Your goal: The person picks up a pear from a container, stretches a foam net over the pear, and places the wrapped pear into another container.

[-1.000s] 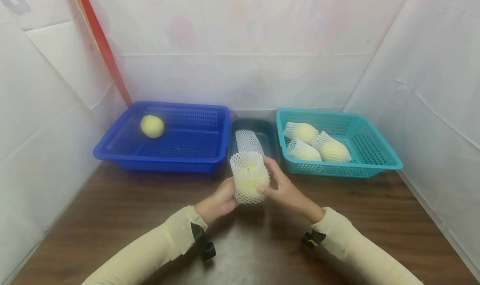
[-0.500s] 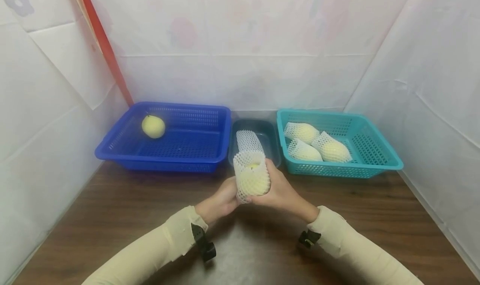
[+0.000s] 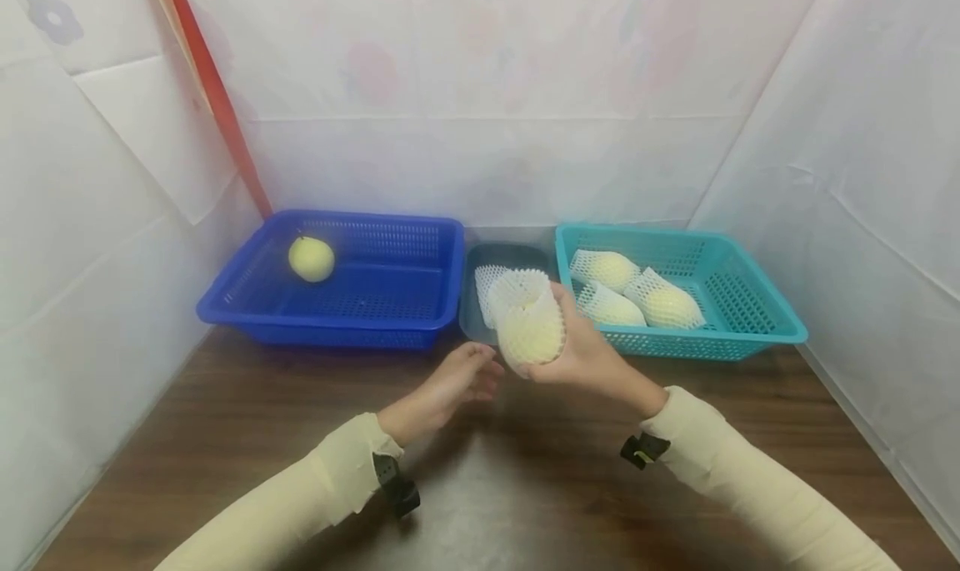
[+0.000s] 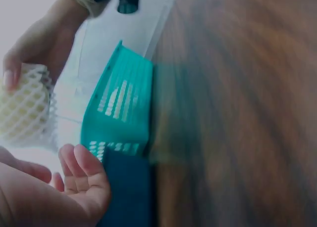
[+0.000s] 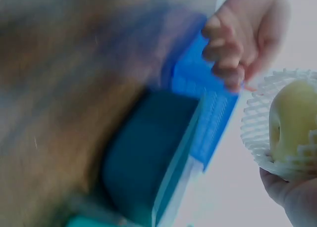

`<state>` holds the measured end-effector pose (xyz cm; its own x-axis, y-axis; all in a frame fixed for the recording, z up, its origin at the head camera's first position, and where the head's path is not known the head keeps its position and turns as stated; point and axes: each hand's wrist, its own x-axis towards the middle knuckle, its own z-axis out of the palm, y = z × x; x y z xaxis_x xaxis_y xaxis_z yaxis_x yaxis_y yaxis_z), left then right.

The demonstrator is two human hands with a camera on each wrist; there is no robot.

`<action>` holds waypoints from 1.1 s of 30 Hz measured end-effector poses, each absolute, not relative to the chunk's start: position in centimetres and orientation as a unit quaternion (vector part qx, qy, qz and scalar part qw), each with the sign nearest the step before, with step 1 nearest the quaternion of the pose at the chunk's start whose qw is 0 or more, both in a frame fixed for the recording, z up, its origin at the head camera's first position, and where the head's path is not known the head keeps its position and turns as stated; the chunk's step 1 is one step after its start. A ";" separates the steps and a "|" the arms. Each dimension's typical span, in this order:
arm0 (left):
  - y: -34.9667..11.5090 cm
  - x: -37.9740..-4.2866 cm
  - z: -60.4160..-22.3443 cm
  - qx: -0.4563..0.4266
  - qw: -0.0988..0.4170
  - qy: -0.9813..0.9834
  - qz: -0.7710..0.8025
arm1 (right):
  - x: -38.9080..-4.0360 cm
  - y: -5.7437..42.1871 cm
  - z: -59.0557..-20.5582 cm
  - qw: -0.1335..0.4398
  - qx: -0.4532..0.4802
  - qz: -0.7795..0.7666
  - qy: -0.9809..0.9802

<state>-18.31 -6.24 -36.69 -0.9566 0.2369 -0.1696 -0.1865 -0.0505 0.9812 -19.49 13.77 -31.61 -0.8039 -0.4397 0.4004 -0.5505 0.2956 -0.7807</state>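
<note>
My right hand (image 3: 588, 350) grips a pale yellow pear (image 5: 292, 118) wrapped in a white foam net sleeve (image 3: 532, 325), held up over the front of the small dark tray. One end of the sleeve stands loose past the fruit. My left hand (image 3: 453, 388) is just left of it, apart from the net, with fingers loosely bent and nothing in them; the left wrist view shows the same hand (image 4: 64, 187) below the wrapped pear. Another foam net sleeve (image 3: 489, 292) lies in the dark tray (image 3: 472, 317), partly hidden behind the held one.
At the left, a blue basket (image 3: 375, 292) holds one bare pear (image 3: 311, 259). On the right stands a teal basket (image 3: 738, 292) with three net-wrapped pears (image 3: 667, 304). White sheeting (image 3: 480, 171) encloses the brown wooden table (image 3: 525, 488) at the back and sides.
My left hand has let go of the wrapped pear and drawn away from it. My right hand has carried the pear a little right and up, tilting it.
</note>
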 end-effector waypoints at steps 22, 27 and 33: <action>-15.0 -22.8 -32.4 0.165 -0.120 0.908 0.367 | -25.2 25.3 -24.4 0.135 0.189 0.383 -0.894; -15.5 -23.5 -33.2 0.163 -0.114 0.934 0.296 | -26.5 28.8 -25.2 0.154 0.168 0.361 -0.904; -15.7 -23.9 -33.9 0.163 -0.100 0.946 0.261 | -27.5 32.4 -26.3 0.174 0.134 0.318 -0.922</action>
<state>-23.85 -15.67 -33.93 -0.9267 0.2561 0.2750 0.3608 0.8108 0.4608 -27.54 32.43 -26.30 -0.9038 -0.1368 0.4056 -0.3576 0.7619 -0.5400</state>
